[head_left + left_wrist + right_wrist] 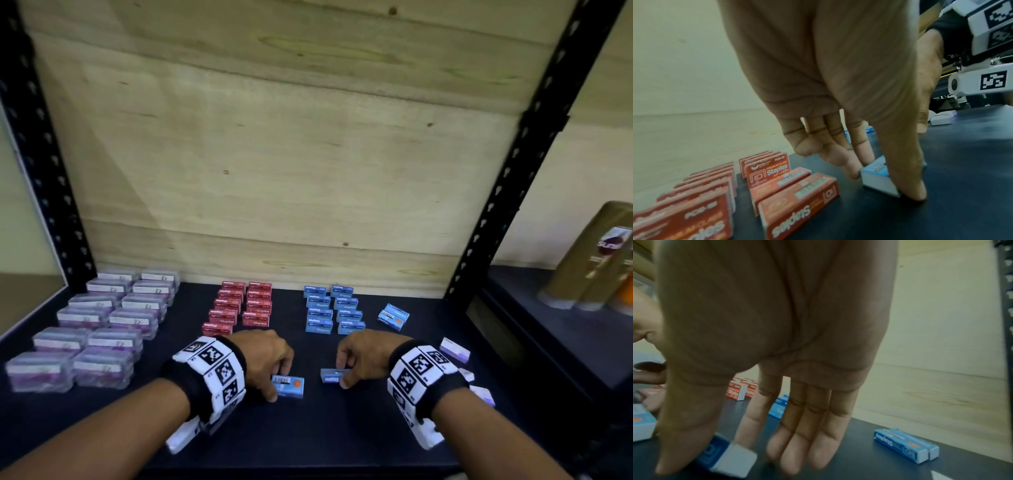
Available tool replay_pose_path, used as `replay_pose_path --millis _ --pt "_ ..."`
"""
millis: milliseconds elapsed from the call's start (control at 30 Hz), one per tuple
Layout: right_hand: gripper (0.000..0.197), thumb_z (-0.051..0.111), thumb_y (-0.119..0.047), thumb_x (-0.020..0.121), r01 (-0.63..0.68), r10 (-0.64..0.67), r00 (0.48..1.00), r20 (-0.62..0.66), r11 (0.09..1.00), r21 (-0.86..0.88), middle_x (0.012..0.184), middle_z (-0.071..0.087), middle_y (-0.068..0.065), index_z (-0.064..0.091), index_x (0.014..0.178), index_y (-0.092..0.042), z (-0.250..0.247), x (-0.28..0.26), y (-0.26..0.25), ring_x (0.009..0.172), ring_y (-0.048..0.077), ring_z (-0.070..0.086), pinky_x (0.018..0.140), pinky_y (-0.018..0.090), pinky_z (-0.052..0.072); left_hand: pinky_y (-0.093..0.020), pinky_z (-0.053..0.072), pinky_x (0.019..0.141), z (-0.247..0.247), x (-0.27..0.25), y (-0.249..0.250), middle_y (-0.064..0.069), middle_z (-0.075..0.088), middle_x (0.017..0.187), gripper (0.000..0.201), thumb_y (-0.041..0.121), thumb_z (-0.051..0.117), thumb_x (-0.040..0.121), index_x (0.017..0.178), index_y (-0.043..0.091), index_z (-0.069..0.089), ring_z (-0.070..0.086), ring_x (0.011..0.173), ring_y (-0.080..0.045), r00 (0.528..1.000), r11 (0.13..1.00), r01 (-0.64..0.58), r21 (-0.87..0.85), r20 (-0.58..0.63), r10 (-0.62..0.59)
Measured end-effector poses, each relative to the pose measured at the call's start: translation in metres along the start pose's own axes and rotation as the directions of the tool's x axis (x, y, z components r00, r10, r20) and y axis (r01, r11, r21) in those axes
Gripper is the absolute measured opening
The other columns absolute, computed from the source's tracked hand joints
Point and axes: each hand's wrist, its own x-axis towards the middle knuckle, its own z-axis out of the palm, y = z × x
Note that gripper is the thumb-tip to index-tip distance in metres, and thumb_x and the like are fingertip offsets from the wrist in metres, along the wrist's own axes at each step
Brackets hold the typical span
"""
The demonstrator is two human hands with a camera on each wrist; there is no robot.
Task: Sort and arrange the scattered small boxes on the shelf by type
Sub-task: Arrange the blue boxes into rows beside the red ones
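Observation:
Two loose blue staple boxes lie near the front of the dark shelf (pixel 308 431). My left hand (pixel 278 383) pinches one blue box (pixel 291 386) between thumb (pixel 908 183) and fingers; that box (pixel 877 180) rests on the shelf. My right hand (pixel 342 375) pinches the other blue box (pixel 329 376) between thumb and index finger; in the right wrist view this box (pixel 731 459) is blurred. Behind the hands stand two rows of red staple boxes (pixel 239 308) and two rows of blue boxes (pixel 330 310). A blue pair (pixel 393 316) lies apart to the right.
Clear plastic boxes with purple contents (pixel 99 325) fill the left of the shelf in two rows. Small white and lilac boxes (pixel 454 349) lie scattered at the right edge. Black uprights (pixel 507 178) frame the shelf; a wooden back panel (pixel 274 137) closes it. Gold packages (pixel 596 253) stand beyond.

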Motion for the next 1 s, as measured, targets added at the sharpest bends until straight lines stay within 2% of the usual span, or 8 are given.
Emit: replay_pose_path --millis 67,167,233,367,467,600,800,1000 --pt "0.031 0.070 -0.039 0.089 0.004 -0.004 1.000 -0.014 1.000 0.001 0.118 0.064 -0.006 0.067 0.116 -0.023 -0.002 -0.001 0.009 0.107 0.015 0.060 0.095 0.032 0.049 -0.032 0.054 0.080 -0.003 0.007 0.003 0.010 0.066 0.096 0.036 0.038 0.078 0.076 0.106 0.022 0.065 0.059 0.084 -0.008 1.000 1.000 -0.001 0.003 -0.014 0.001" --pt "0.025 0.059 -0.038 0.096 0.005 -0.007 0.998 -0.067 1.000 -0.022 0.115 0.067 -0.004 0.068 0.114 -0.022 -0.004 0.001 0.021 0.101 0.014 0.061 0.088 0.029 0.048 -0.032 0.054 0.082 -0.009 0.018 0.010 0.006 0.068 0.103 0.031 0.039 0.071 0.082 0.108 0.021 0.067 0.062 0.088 -0.012 0.999 1.000 0.009 0.007 -0.053 -0.009" --pt "0.026 0.055 -0.037 0.098 -0.004 0.001 0.995 -0.100 0.999 -0.036 0.114 0.067 -0.002 0.067 0.115 -0.021 -0.004 0.006 0.029 0.102 0.016 0.061 0.086 0.028 0.047 -0.033 0.055 0.082 -0.012 0.027 0.013 0.003 0.069 0.105 0.026 0.038 0.066 0.087 0.107 0.022 0.068 0.064 0.091 -0.016 0.996 0.999 0.028 0.016 -0.089 -0.027" --pt "0.027 0.051 -0.034 0.100 -0.004 -0.005 0.983 -0.185 0.999 -0.050 0.117 0.066 0.003 0.067 0.116 -0.019 -0.004 0.016 0.042 0.107 0.022 0.061 0.091 0.034 0.048 -0.038 0.055 0.083 -0.018 0.044 0.019 -0.001 0.067 0.104 0.023 0.035 0.054 0.095 0.107 0.020 0.067 0.064 0.091 -0.021 0.985 0.994 0.090 0.053 -0.152 -0.081" --pt "0.026 0.049 -0.031 0.101 -0.015 0.007 0.977 -0.212 0.999 -0.034 0.118 0.066 0.005 0.067 0.115 -0.017 -0.003 0.024 0.050 0.108 0.024 0.061 0.092 0.035 0.047 -0.039 0.052 0.088 -0.019 0.055 0.022 -0.004 0.063 0.115 0.024 0.032 0.049 0.098 0.114 0.021 0.062 0.061 0.101 -0.024 0.974 0.988 0.146 0.057 -0.181 -0.134" --pt "0.028 0.049 -0.030 0.101 -0.010 0.006 0.974 -0.227 1.000 -0.014 0.123 0.065 0.005 0.066 0.119 -0.018 -0.002 0.032 0.059 0.112 0.025 0.060 0.095 0.034 0.046 -0.039 0.050 0.091 -0.016 0.067 0.020 -0.007 0.061 0.121 0.026 0.031 0.043 0.100 0.120 0.022 0.058 0.060 0.106 -0.028 0.964 0.981 0.189 0.040 -0.198 -0.177" --pt "0.031 0.047 -0.029 0.102 0.002 -0.008 0.966 -0.258 1.000 -0.021 0.128 0.064 0.002 0.064 0.125 -0.018 -0.003 0.035 0.063 0.116 0.024 0.058 0.096 0.032 0.043 -0.040 0.049 0.091 -0.016 0.074 0.015 -0.006 0.060 0.121 0.026 0.037 0.044 0.100 0.119 0.026 0.056 0.058 0.107 -0.027 0.963 0.982 0.189 0.007 -0.198 -0.184" --pt "0.028 0.049 -0.032 0.100 -0.009 0.008 0.964 -0.265 1.000 -0.004 0.122 0.066 0.000 0.065 0.120 -0.022 -0.002 0.037 0.066 0.112 0.021 0.059 0.092 0.031 0.044 -0.039 0.051 0.089 -0.018 0.072 0.020 -0.007 0.061 0.119 0.033 0.041 0.047 0.097 0.123 0.022 0.054 0.058 0.107 -0.028 0.967 0.982 0.184 0.051 -0.189 -0.172"
